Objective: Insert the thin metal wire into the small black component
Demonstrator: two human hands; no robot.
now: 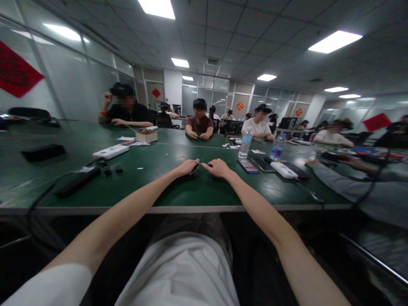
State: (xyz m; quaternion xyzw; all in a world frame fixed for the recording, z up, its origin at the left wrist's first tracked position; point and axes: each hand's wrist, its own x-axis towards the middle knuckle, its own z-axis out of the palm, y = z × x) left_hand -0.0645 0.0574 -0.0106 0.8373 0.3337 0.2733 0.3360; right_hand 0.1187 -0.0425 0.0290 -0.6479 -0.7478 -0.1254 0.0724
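My left hand [187, 167] rests on the green table [172, 191] near its middle, fingers bent together. It pinches something small, with a dark bit showing by the thumb; its kind is too small to tell. Just to the right, my right hand [218, 168] lies with its knuckles up and fingers curled, its tips pointing at the left hand. A thin light sliver shows between the two sets of fingertips, which nearly meet. What the right fingers hold, if anything, is hidden.
To the right stand two water bottles [245, 143], with phones [247, 165] and a white power strip [284, 170] close by. On the left lie another power strip [110, 151], a small cardboard box [146, 135] and a black bar [78, 182]. Several people sit around; a grey sleeve [338, 178] reaches in at right.
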